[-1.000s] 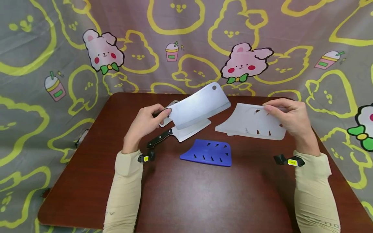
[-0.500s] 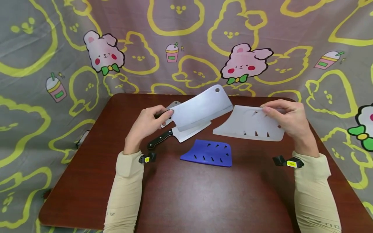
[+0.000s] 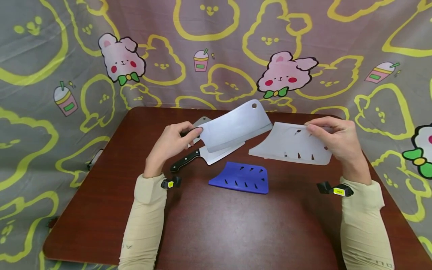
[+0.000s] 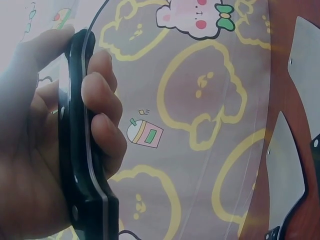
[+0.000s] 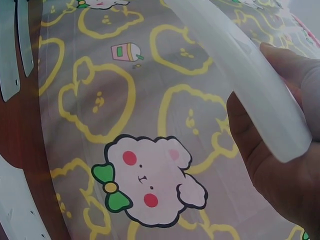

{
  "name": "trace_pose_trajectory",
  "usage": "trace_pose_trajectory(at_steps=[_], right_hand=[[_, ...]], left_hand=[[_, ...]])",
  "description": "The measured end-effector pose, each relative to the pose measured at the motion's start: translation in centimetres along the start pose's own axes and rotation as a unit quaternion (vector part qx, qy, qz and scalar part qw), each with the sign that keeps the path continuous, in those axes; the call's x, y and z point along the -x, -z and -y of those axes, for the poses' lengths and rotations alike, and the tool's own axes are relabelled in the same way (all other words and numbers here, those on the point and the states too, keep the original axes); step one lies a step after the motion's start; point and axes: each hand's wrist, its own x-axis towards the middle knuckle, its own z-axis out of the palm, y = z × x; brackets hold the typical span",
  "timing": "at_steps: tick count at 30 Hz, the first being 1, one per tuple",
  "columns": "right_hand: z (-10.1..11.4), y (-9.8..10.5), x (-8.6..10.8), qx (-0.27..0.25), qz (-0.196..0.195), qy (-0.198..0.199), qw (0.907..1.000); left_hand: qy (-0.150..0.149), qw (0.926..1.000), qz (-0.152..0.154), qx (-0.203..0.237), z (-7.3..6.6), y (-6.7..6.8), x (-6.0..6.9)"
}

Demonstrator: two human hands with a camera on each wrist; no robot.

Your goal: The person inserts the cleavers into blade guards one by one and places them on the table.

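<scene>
My left hand [image 3: 173, 144] grips a broad cleaver [image 3: 236, 125] by its black handle [image 4: 80, 130], blade raised and slanting up to the right. My right hand [image 3: 339, 138] pinches the upper right edge of a white slotted sheath [image 3: 287, 144], whose left end is close to the blade; whether they touch, I cannot tell. Below the raised blade, a black-handled knife [image 3: 186, 160] lies on the table, its blade partly covered from view. A smaller blade [image 3: 201, 120] shows behind my left hand. The blue slotted sheath [image 3: 241, 178] lies flat nearer to me.
The dark red-brown table [image 3: 249, 228] is under everything. A patterned curtain [image 3: 222, 48] stands around its back and sides. In the right wrist view, another white slotted piece [image 5: 17, 205] shows over the table at lower left.
My left hand and the cleaver have shifted slightly right and down, so the blade is nearer to the white sheath. My right hand has moved only a little, keeping its pinch.
</scene>
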Motion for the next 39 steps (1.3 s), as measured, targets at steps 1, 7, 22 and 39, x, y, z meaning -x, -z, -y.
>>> trace_pose_trajectory(at_steps=[1,7,22,39], right_hand=[[0.0,0.0,0.0,0.002,0.000,-0.002,1.0000],[0.1,-0.2,0.1,0.011,0.006,-0.001,0.9999],[-0.3,-0.1,0.0,-0.031,0.002,0.017,0.9994],[-0.3,-0.7,0.3,-0.096,0.029,0.068,0.9926]], left_hand=[[0.002,1.0000,0.001,0.001,0.0,0.0,0.0],[0.005,1.0000,0.000,0.005,0.2,0.2,0.1],[-0.001,0.9991,0.029,0.030,-0.2,0.2,0.3],[-0.049,0.9842,0.170,0.006,-1.0,2.9,2.2]])
